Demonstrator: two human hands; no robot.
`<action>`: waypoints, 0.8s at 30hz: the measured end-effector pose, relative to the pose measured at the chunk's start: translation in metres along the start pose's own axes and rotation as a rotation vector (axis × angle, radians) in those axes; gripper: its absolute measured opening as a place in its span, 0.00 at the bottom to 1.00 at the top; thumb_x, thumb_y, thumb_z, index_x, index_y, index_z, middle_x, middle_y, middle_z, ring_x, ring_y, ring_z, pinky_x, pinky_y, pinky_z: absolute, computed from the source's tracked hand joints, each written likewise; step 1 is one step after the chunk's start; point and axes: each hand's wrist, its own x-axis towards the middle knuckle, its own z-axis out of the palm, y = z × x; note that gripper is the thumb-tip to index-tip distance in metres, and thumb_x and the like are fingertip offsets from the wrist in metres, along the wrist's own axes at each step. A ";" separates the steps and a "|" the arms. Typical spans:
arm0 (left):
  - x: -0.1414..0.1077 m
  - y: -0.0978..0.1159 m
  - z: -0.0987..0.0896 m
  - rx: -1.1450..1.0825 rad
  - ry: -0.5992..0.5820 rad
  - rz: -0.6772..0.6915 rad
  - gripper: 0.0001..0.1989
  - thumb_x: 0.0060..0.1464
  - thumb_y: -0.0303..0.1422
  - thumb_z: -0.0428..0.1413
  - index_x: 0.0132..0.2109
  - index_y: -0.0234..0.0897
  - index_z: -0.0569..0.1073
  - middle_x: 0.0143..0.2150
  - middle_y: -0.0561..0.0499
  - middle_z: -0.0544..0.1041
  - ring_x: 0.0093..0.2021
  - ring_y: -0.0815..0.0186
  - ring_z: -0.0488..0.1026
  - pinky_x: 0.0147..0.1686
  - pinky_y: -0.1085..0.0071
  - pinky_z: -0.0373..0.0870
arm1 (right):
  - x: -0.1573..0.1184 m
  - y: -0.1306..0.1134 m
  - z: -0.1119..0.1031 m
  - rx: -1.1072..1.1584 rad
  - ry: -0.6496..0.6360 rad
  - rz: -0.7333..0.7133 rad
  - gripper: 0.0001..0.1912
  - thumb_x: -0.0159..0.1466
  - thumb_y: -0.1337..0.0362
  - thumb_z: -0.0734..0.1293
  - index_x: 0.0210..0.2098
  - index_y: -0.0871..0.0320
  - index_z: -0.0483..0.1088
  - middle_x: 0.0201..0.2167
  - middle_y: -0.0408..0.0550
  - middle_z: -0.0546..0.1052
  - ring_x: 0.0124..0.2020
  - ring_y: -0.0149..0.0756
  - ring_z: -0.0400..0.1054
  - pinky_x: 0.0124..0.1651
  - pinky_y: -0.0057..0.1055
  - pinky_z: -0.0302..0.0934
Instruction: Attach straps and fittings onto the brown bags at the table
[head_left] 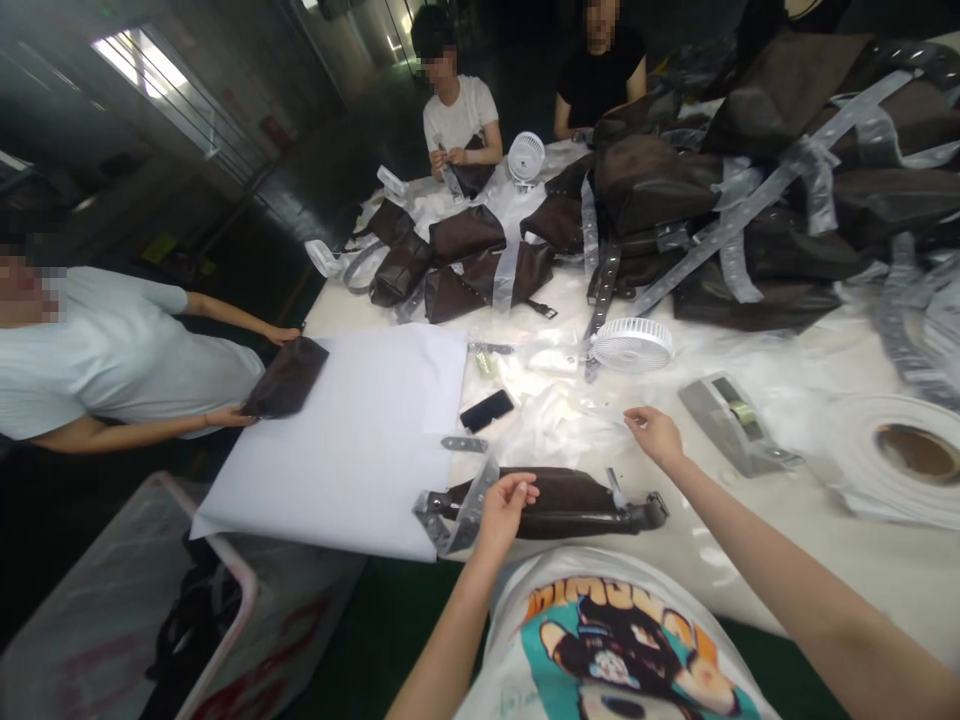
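Note:
A dark brown bag [570, 497] lies on the table edge before me, with a buckled strap at its right end and a clear plastic-wrapped strap [469, 510] at its left. My left hand [510, 497] is over the bag's left part, its fingers curled together; whatever they hold is too small to make out. To the upper right, my right hand [654, 435] is raised beside thin clear plastic [562, 425], fingertips pinched together. What lies between those fingertips cannot be made out. A loose strap piece [465, 443] rests left of the plastic.
A tape dispenser [739, 425], white fan [631, 345] and large white roll [911, 455] stand to the right. Beyond the phone [487, 411], brown bags are piled. At left, a person holds a bag [289, 378] over white sheeting [352, 440]. Two people are at the far side.

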 end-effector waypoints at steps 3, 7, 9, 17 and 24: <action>-0.003 0.000 -0.001 -0.005 -0.006 -0.006 0.20 0.54 0.46 0.59 0.45 0.34 0.79 0.33 0.45 0.82 0.31 0.64 0.76 0.37 0.67 0.73 | -0.001 0.001 0.003 0.006 0.003 0.038 0.15 0.58 0.56 0.65 0.38 0.57 0.78 0.35 0.52 0.82 0.35 0.44 0.74 0.41 0.38 0.65; 0.004 0.004 -0.008 0.007 -0.014 0.010 0.19 0.55 0.44 0.58 0.45 0.33 0.79 0.32 0.45 0.81 0.29 0.65 0.75 0.36 0.68 0.72 | -0.004 0.005 0.003 0.034 -0.021 0.083 0.15 0.56 0.55 0.65 0.35 0.57 0.79 0.30 0.52 0.82 0.33 0.46 0.75 0.40 0.39 0.66; 0.023 0.009 -0.016 0.062 -0.009 0.048 0.17 0.55 0.42 0.58 0.44 0.33 0.80 0.32 0.46 0.81 0.30 0.64 0.75 0.37 0.67 0.72 | -0.007 0.004 0.001 0.060 -0.030 0.086 0.15 0.55 0.54 0.65 0.33 0.56 0.78 0.30 0.52 0.83 0.33 0.45 0.75 0.40 0.39 0.67; 0.179 0.039 -0.029 0.271 0.160 0.101 0.07 0.49 0.32 0.65 0.33 0.30 0.79 0.37 0.40 0.81 0.44 0.54 0.77 0.50 0.61 0.67 | -0.052 -0.012 -0.013 0.242 -0.014 0.132 0.19 0.55 0.48 0.65 0.34 0.55 0.78 0.29 0.51 0.82 0.30 0.48 0.76 0.40 0.44 0.69; 0.247 0.045 -0.002 0.131 0.236 0.140 0.13 0.43 0.28 0.68 0.25 0.39 0.69 0.28 0.48 0.75 0.45 0.55 0.75 0.45 0.65 0.66 | -0.137 -0.004 -0.021 0.408 0.014 0.357 0.11 0.50 0.41 0.68 0.29 0.34 0.77 0.30 0.45 0.82 0.33 0.60 0.78 0.43 0.61 0.73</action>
